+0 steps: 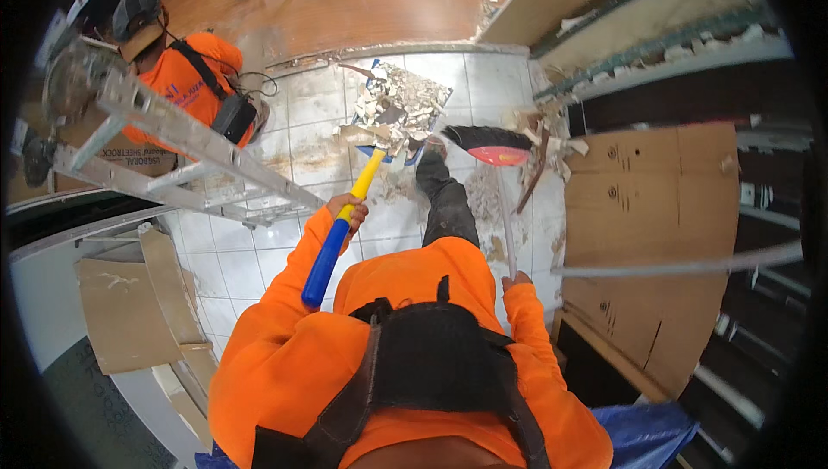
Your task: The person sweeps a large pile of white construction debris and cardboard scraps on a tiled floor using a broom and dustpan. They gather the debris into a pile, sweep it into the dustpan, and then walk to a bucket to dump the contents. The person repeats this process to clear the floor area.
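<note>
My left hand (349, 210) is wrapped round the yellow and blue handle of a shovel (325, 266), which slopes away from me toward the floor. Broken plaster-like debris (404, 107) heaps over its blue blade, so only the blade's edges show. In my right hand (517, 280) is the pale stick of a broom (500, 155) with a red head and black bristles. The broom head is at the floor, just right of the debris. My dark shoe and trouser leg stand between the two tools, close to the shovel blade.
At the left, a metal stepladder (185, 152) stands near a crouching person (194, 81) in an orange top. Flattened cardboard (651, 236) leans along dark shelving at the right. Rubble and a narrow brown strip (535, 174) lie beside the broom on white tiles (319, 94).
</note>
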A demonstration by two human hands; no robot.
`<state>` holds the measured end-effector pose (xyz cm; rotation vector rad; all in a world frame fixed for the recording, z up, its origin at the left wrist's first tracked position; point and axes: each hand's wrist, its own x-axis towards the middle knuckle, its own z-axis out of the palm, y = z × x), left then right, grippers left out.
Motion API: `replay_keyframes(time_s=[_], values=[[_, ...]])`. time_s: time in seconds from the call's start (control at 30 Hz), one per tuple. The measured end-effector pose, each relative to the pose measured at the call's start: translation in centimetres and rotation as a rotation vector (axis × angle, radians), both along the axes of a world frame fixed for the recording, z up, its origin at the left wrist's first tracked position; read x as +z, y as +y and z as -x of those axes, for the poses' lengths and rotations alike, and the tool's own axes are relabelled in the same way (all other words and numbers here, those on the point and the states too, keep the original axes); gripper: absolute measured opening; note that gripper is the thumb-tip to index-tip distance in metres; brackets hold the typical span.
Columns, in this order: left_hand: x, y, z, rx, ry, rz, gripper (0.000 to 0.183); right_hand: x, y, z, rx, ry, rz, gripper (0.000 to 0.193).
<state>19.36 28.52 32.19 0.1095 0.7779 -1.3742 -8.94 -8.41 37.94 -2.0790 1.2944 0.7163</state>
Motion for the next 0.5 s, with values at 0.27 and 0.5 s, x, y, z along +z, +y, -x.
replay_keyframes(time_s=[0.27,0.5], values=[[6.3,-5.7,-12.2,0.116,0.084,0.095,0.026,-7.2,-13.2,-24.9,0.502,0.043,0.111,0.029],[13.2,-6.6,-25.9,0.224,0.096,0.104,0.028,-1.9,-12.4,-43.4,0.531,0.054,-0.038,0.03]])
